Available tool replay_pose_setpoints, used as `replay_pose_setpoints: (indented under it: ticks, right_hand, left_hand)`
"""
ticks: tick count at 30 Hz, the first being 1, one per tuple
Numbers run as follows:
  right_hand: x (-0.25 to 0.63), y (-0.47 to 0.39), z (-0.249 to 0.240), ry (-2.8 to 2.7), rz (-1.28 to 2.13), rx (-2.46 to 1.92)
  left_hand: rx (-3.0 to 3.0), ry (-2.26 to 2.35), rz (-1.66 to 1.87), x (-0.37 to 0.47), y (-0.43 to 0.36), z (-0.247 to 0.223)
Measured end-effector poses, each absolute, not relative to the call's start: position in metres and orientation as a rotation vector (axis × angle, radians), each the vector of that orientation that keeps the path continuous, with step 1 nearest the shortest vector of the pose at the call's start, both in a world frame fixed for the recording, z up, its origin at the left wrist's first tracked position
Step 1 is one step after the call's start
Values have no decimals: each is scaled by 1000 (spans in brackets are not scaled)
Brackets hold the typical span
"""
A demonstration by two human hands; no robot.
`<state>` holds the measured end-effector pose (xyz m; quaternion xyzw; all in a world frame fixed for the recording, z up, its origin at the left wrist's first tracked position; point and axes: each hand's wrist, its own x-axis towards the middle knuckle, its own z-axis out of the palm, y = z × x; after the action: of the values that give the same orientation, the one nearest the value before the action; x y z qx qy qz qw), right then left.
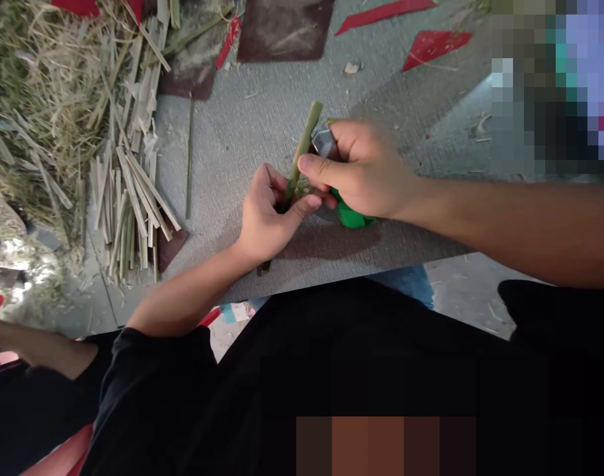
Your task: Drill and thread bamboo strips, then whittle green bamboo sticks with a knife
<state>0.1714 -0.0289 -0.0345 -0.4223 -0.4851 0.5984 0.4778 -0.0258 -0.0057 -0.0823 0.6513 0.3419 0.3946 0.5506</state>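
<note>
A green plant stalk (306,132) slants upward over the grey table, its lower part inside my left hand (272,215), whose fingers are wrapped round it. My right hand (364,168) has its thumb against the stalk's middle and its fingers closed round a tool with a metal blade (324,143) and a green handle (352,215). The blade lies just right of the stalk. Small green shavings show between the two hands. The stalk's lower tip pokes out below my left wrist.
Cut stalk strips (133,198) lie left of my hands, beside a large heap of shavings (53,86). Red strips (436,47) and dark brown sheets (284,30) lie at the back. Another person's arm (38,340) is at the lower left.
</note>
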Motion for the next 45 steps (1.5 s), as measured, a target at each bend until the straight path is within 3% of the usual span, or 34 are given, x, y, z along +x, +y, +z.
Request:
replay_pose_setpoints:
  ticks: [10, 19, 27, 32, 38, 45]
  right_hand:
    - [177, -27, -27, -1197, 1367, -1103]
    - [196, -24, -21, -1420, 2077, -922]
    - [197, -12, -34, -1326, 2334, -754]
    - [192, -16, -38, -1278, 2328, -707]
    - [179, -23, -37, -1206, 1976, -883]
    - [192, -13, -39, -1311, 2290, -765]
  left_hand:
    - [1475, 746, 894, -26, -7, -80]
    - [1432, 633, 951, -29, 2, -88]
    - [1461, 599, 917, -28, 0, -94]
    - [1522, 680, 1005, -27, 3, -94]
    - [1572, 800, 1010, -29, 9, -91]
    - [1499, 736, 924, -29, 6, -94]
